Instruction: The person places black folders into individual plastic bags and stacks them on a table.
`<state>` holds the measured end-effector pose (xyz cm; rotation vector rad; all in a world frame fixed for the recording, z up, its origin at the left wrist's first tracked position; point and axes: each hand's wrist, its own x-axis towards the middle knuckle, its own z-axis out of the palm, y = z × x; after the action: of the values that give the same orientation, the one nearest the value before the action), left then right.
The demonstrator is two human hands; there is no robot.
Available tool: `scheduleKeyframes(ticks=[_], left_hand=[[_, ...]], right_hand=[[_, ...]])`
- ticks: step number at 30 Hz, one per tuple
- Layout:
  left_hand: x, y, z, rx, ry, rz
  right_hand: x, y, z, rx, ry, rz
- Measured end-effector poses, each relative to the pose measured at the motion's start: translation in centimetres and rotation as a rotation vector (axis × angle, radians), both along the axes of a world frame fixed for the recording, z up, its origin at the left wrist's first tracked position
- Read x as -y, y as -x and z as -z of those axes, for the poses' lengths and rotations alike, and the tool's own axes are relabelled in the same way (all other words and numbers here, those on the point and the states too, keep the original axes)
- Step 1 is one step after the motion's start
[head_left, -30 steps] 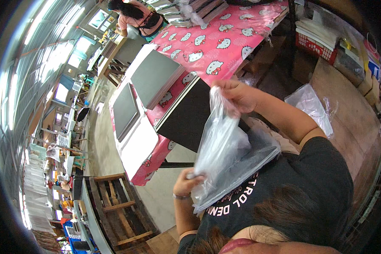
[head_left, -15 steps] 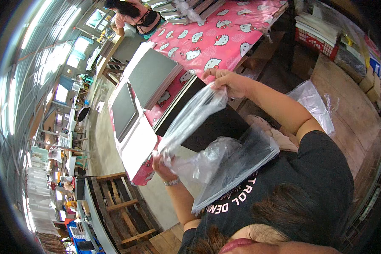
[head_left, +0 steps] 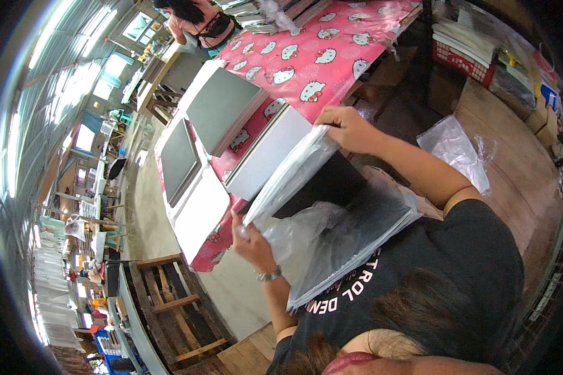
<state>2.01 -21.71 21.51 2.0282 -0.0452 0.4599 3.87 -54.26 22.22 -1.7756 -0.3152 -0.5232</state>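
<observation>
Both my hands hold a clear plastic bag (head_left: 306, 231) by its gathered edge, stretched between them. My left hand (head_left: 254, 249) is closed on the edge's left end, with a watch on its wrist. My right hand (head_left: 350, 129) pinches the other end at the upper right. A flat black panel (head_left: 325, 187) lies just on my side of that edge, partly behind the film; whether it is inside the bag I cannot tell. Beyond the edge, a pale board (head_left: 269, 150) rests at the table's near side. The bag's lower part spreads against my black shirt.
A pink patterned cloth covers the table (head_left: 331, 81). On it are a stack of grey-topped boards (head_left: 222, 106), a dark panel (head_left: 180, 162) and a white sheet (head_left: 200, 215). A wooden pallet (head_left: 175, 306) stands at lower left, a red crate (head_left: 460, 62) at upper right. Another person (head_left: 200, 25) is far off.
The bag's edge has become straighter and tauter between my hands. The pale board now shows beyond it, where black was visible before. My right hand has shifted slightly right and down.
</observation>
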Motion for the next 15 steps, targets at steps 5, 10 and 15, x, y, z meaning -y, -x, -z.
scheduleKeyframes(ticks=[5, 10, 15], left_hand=[[-6.0, -0.4, -2.0, -0.42, 0.55, 0.262], [-8.3, -1.9, 3.1, -0.864, 0.717, 0.662], [-8.7, -2.4, 13.3, -0.957, 0.575, 0.536]], right_hand=[[3.4, 2.7, -2.0, -0.467, -0.701, -0.681], [4.1, 3.7, 5.5, -0.673, -0.807, -0.734], [4.8, 3.4, 16.5, -0.954, -0.733, -0.734]])
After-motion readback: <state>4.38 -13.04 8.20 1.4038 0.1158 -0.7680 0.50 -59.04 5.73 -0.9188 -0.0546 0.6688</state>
